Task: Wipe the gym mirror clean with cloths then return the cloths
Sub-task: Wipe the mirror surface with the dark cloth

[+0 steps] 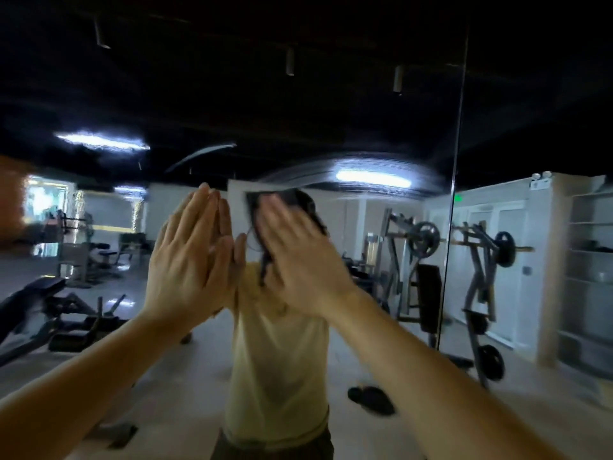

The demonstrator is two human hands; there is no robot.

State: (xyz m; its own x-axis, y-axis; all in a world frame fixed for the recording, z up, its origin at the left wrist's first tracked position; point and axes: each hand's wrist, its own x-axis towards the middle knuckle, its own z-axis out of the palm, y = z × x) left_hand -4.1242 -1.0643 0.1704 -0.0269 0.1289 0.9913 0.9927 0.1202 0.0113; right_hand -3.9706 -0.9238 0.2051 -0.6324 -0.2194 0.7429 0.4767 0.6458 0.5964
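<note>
A black weight bench [30,293] stands at the left on the pale floor [199,376]. A plate-loaded machine [414,277] carries a black weight plate [426,234]. Right of it are open shelves [590,260] and a green exit sign [458,197]. Tube lights [373,178] glow under the black ceiling [232,94]. Dark slippers [371,398] lie on the floor.

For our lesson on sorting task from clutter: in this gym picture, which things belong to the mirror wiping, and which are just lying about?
In the job: mirror; left hand and right hand, both flat against the glass; wipe smear. No cloth shows clearly.
Just lying about: weight machine; bench; slippers; shelves.
</note>
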